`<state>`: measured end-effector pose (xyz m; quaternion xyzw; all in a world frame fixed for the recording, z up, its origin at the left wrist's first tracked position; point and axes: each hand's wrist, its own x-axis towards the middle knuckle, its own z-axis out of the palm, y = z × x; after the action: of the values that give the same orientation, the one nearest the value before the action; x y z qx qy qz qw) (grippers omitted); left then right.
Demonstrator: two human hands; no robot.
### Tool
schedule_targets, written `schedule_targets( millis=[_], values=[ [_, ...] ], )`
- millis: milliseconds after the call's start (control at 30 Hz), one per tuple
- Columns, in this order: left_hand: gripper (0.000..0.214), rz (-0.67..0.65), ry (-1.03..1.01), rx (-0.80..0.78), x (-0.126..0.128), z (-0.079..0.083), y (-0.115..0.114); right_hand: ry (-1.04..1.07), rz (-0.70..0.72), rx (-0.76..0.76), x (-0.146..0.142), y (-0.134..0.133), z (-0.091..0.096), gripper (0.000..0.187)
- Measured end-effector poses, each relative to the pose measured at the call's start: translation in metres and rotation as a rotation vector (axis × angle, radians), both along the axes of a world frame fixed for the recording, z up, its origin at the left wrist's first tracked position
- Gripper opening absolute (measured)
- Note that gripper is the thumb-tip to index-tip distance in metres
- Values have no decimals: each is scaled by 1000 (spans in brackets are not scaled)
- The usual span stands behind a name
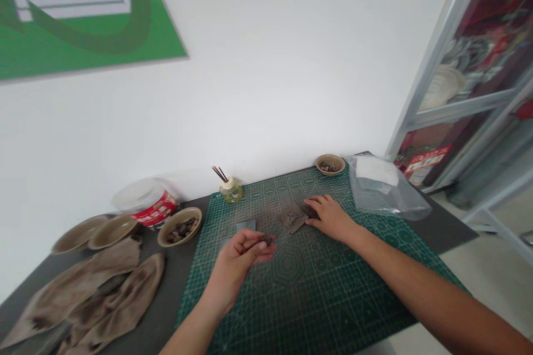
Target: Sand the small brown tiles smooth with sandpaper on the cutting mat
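My left hand (237, 260) is closed in a pinch above the green cutting mat (353, 299). Between its thumb and fingers is a small dark stone-like piece (267, 239). Off to the right, my right hand (331, 219) rests low on the mat, its fingers curled over a dark flat piece (309, 211). That piece borders a worn brownish square sheet (292, 218) with dark markings, which looks like sandpaper. Behind my left hand lies a small grey-blue square (246, 225), partly covered by the hand.
A bowl of stones (180, 226) stands left of the mat, a smaller bowl (330, 165) at the back. Around them are a reed diffuser (231, 191), white tub (145, 202), stacked bowls (79, 233), brown cloth (87, 277) and plastic bag (387, 194). A wall rises behind.
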<state>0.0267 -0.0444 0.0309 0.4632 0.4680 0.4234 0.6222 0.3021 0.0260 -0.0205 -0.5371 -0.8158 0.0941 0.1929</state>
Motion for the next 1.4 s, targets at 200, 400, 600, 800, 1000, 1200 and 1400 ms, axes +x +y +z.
schedule_targets(
  millis=[200,400,600,800,1000,1200,1400],
  values=[
    [26,-58,-111,-69,14,-4,-6,24,-60,1,16,4,4,23],
    [28,-8,-125,2,29,-11,6,229,-188,6,4,-5,24,13],
    [23,80,-64,162,31,-7,31,837,11,-216,-46,-8,42,7],
    [27,160,-32,202,26,-13,43,1236,96,-428,-71,-6,31,10],
    [34,127,-105,166,26,-25,45,1253,106,-428,-71,-5,15,15],
    [23,75,-207,154,21,-29,43,1312,203,-516,-77,-6,12,16],
    [21,64,-245,189,20,-29,41,1385,243,-576,-79,-11,13,14]
  ],
)
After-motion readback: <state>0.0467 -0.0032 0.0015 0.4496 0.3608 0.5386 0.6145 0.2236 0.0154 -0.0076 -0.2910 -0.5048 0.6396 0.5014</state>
